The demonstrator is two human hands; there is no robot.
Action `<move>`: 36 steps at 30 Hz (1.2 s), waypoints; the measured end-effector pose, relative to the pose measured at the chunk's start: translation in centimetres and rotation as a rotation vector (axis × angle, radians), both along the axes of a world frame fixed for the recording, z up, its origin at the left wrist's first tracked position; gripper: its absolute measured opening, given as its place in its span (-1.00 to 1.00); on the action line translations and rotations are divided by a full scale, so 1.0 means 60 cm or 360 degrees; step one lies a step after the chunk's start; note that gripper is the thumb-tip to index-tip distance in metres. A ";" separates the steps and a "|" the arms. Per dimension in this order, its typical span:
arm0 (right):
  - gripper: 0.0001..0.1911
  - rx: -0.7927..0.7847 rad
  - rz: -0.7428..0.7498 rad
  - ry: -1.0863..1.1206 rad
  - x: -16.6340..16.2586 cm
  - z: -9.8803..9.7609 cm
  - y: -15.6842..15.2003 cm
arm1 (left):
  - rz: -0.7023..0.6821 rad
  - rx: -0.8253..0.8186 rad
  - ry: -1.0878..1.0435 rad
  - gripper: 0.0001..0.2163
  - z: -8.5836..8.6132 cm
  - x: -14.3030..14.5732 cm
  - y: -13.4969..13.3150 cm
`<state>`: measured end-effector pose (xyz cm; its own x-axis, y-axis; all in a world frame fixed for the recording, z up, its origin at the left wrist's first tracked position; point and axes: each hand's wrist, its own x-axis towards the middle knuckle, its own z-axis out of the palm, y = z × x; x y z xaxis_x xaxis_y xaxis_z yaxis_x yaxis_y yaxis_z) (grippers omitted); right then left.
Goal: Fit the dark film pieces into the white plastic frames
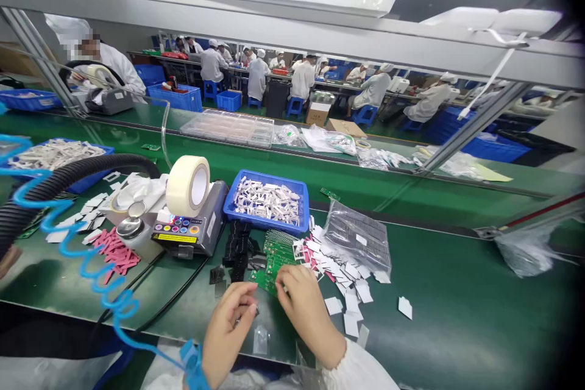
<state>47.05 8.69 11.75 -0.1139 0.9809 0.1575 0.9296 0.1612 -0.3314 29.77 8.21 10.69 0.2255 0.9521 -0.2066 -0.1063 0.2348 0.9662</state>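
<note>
My left hand (228, 326) rests on the green bench with its fingers curled together; a small dark piece seems pinched at the fingertips, too small to name. My right hand (304, 308) lies beside it, fingers bent down onto the near end of a stack of green circuit boards (274, 259). White and pink paper tabs (340, 271) are scattered just right of the boards. A pile of black parts (237, 250) sits to their left. A blue wrist strap (192, 362) with a coiled blue cord (77, 244) runs off my left wrist.
A blue tray of white parts (269, 201) stands behind the boards, a tape dispenser with a white roll (187, 207) to its left, a clear bag (361, 234) to its right. A black hose (59, 180) crosses the left. Other workers sit beyond the green conveyor (411, 189).
</note>
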 end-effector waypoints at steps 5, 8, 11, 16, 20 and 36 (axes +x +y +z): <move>-0.75 -0.0052 -0.0094 -0.0049 0.019 0.005 -0.025 | -0.0039 0.0046 0.0074 -0.73 0.004 -0.005 0.006; -0.70 -0.0267 -0.0103 -0.0150 0.034 0.001 -0.041 | -0.0022 -0.0052 0.0107 -0.73 0.010 -0.014 0.007; -0.58 -0.0456 -0.0158 -0.0218 0.028 -0.013 -0.053 | -0.0068 -0.0288 -0.0076 -0.71 0.010 -0.014 0.004; -0.64 -0.0480 -0.0251 -0.0046 0.010 -0.022 -0.061 | -0.0202 -0.0645 -0.0285 -0.68 0.000 0.006 -0.011; -0.78 -0.0457 -0.0141 0.0300 0.001 -0.009 -0.062 | -0.0222 -0.0757 -0.0360 -0.62 -0.006 0.019 -0.022; -0.73 -0.0288 0.0185 0.0221 -0.076 -0.023 -0.053 | 0.0310 -0.0794 -0.0389 -0.69 -0.026 -0.108 -0.080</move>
<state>42.48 5.53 10.37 -0.2173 0.9761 0.0026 0.8518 0.1910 -0.4879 23.27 3.44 9.12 0.1535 0.7817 -0.6044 -0.3992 0.6086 0.6857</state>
